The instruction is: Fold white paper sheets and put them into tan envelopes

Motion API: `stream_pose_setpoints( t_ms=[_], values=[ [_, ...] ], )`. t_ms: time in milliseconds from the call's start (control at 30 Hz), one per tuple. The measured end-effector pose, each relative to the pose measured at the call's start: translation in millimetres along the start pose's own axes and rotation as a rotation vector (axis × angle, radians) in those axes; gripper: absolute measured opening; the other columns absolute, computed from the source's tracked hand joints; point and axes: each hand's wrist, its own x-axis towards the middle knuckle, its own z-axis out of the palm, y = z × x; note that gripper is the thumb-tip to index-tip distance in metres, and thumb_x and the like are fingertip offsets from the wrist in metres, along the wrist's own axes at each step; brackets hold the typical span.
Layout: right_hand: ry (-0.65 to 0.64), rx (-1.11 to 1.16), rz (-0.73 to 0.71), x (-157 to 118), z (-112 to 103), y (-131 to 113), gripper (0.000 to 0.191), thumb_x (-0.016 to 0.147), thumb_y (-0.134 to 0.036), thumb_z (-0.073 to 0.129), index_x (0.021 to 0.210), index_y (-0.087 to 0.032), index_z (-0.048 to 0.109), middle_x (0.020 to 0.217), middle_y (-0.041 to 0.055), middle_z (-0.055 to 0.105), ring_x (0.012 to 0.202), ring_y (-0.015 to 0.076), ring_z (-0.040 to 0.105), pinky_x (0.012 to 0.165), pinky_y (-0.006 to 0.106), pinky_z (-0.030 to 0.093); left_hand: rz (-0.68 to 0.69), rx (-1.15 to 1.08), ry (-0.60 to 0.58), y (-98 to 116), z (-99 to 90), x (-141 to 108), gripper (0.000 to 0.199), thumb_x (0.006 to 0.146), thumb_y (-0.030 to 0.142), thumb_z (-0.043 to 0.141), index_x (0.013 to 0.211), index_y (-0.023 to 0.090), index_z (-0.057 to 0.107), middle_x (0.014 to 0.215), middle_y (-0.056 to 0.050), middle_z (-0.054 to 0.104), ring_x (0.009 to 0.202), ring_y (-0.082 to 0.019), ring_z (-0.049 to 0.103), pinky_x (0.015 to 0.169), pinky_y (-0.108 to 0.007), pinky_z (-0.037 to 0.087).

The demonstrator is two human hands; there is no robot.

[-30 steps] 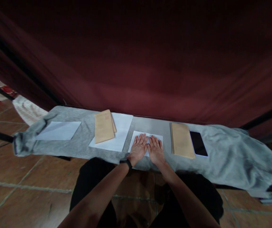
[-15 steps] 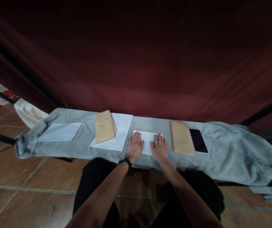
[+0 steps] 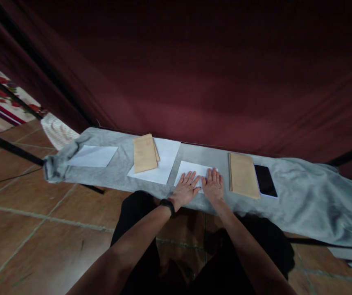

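A small white sheet [image 3: 191, 167] lies on the grey cloth in front of me, partly covered by both hands. My left hand [image 3: 186, 189], with a dark band at the wrist, rests flat on its lower left part, fingers spread. Beside it, my right hand [image 3: 213, 186] lies flat over the sheet's right edge, fingers extended. The two hands are close together at the thumbs. To the left, brown envelopes [image 3: 145, 155] overlap a larger white sheet [image 3: 168, 157]. A stack of brown envelopes [image 3: 244, 175] lies right of my right hand.
A dark-screened phone [image 3: 265, 180] sits beside the right envelopes. Another white sheet [image 3: 94, 156] lies at the far left. The grey cloth [image 3: 298, 184] bunches up at the right. A dark red curtain [image 3: 194, 98] hangs behind, and black bars cross both sides.
My left hand has turned and moved toward my right hand, closing the gap between them over the small sheet. The camera view has shifted, so the bench appears slightly tilted and farther right.
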Motion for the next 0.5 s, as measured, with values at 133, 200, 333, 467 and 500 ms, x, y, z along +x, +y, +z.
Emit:
stream_pose_setpoints(
  t_ms=[133,200,333,467,500],
  values=[
    [0.009,-0.005,0.002,-0.8,1.2,1.1,0.061,0.105,-0.039,0.035,0.154,-0.002,0.039,0.158,0.0268,0.039,0.144,0.0371,0.041,0.118,0.055,0.027,0.022,0.017,-0.007,5.1,-4.4,1.3,0.059,0.106,0.045,0.03,0.156,0.015,0.038,0.166,-0.014,0.032,0.155,-0.027,0.027,0.128,-0.048,0.014],
    [0.023,0.001,-0.002,-1.2,2.5,1.5,0.061,0.105,-0.039,0.035,0.154,-0.002,0.04,0.158,0.0275,0.04,0.143,0.0381,0.042,0.118,0.055,0.027,0.02,0.025,-0.003,6.6,-5.5,1.8,0.058,0.106,0.043,0.031,0.155,0.014,0.04,0.165,-0.015,0.033,0.154,-0.027,0.028,0.128,-0.048,0.014],
    [0.052,0.031,-0.015,-2.0,4.4,3.1,0.062,0.106,-0.04,0.032,0.153,-0.001,0.042,0.157,0.0283,0.04,0.143,0.0385,0.042,0.118,0.055,0.027,0.024,0.034,0.006,8.7,-6.1,1.9,0.058,0.106,0.042,0.031,0.154,0.012,0.042,0.163,-0.017,0.035,0.153,-0.029,0.03,0.128,-0.049,0.017],
    [0.055,0.032,-0.018,-2.3,4.5,4.2,0.062,0.104,-0.04,0.038,0.151,0.0,0.044,0.156,0.029,0.041,0.142,0.0399,0.042,0.118,0.056,0.027,0.022,0.031,0.01,9.4,-6.6,1.5,0.058,0.106,0.042,0.031,0.154,0.011,0.042,0.163,-0.018,0.036,0.152,-0.03,0.032,0.127,-0.049,0.02],
    [0.051,0.027,-0.018,-2.3,4.3,4.4,0.062,0.103,-0.039,0.041,0.151,0.0,0.044,0.156,0.0292,0.042,0.142,0.0406,0.043,0.118,0.056,0.027,0.02,0.029,0.01,9.5,-6.8,1.4,0.058,0.106,0.042,0.031,0.154,0.011,0.042,0.163,-0.017,0.036,0.152,-0.031,0.032,0.127,-0.049,0.021]
  ],
)
